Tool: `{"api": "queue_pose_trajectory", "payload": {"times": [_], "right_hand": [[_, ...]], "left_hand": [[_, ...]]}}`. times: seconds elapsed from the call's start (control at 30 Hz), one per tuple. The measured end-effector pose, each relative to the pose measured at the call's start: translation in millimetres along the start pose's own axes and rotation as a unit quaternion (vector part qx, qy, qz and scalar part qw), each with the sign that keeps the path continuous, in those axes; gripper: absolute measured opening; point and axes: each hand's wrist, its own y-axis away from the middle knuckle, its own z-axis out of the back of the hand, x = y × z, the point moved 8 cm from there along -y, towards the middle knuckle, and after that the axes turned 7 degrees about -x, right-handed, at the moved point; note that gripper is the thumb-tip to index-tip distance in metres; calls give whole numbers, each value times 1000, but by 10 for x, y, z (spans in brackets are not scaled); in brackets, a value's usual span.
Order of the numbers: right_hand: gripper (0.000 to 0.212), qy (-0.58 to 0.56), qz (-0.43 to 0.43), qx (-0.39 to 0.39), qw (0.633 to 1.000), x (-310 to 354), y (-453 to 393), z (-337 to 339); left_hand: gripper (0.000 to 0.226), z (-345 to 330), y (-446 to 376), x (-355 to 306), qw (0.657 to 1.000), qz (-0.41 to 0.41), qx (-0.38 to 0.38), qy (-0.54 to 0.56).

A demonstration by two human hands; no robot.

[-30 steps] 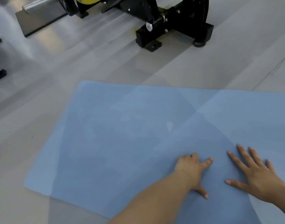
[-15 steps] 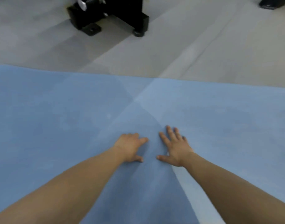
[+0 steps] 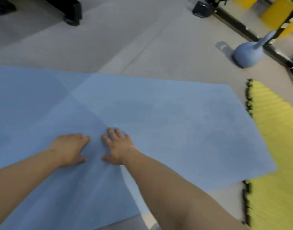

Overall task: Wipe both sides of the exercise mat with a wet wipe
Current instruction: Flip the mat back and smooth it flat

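Note:
A large blue exercise mat (image 3: 175, 117) lies flat on the grey floor and fills most of the view. My left hand (image 3: 70, 149) lies palm down on the mat near its middle, fingers together and pointing right. My right hand (image 3: 117, 146) lies flat beside it, fingers spread and pointing away from me. The two hands are a short gap apart. No wet wipe shows in either hand or on the mat.
A yellow ribbed foam mat (image 3: 272, 146) with a dark toothed edge lies at the right, partly under the blue mat's corner. A blue kettlebell (image 3: 248, 53) stands on the floor at the upper right beside a black and yellow machine frame (image 3: 242, 29). A black machine foot (image 3: 71, 12) is at the upper left.
The view has swung right, bringing the mat's right end, yellow mat and kettlebell into sight. Both hands stay flat on the mat, now closer together than a second ago.

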Motion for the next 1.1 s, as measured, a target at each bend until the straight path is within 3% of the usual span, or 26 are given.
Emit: {"api": "queue_pose_trajectory", "payload": {"times": [0.2, 0.67, 1.0, 1.1], "right_hand": [[86, -4, -24, -17, 1000, -403, 118, -65], [80, -36, -77, -34, 996, -1607, 565, -123], [87, -7, -116, -10, 993, -2860, 1119, -135], [88, -35, -165, -20, 985, -3233, 1349, -276]], "left_hand": [[67, 76, -270, -454, 999, -39, -25, -14], [62, 363, -920, -1704, 995, -94, -3, -16], [71, 526, -1491, -2645, 994, -106, 26, 28], [81, 619, -1619, -2928, 995, -101, 15, 15]]}}
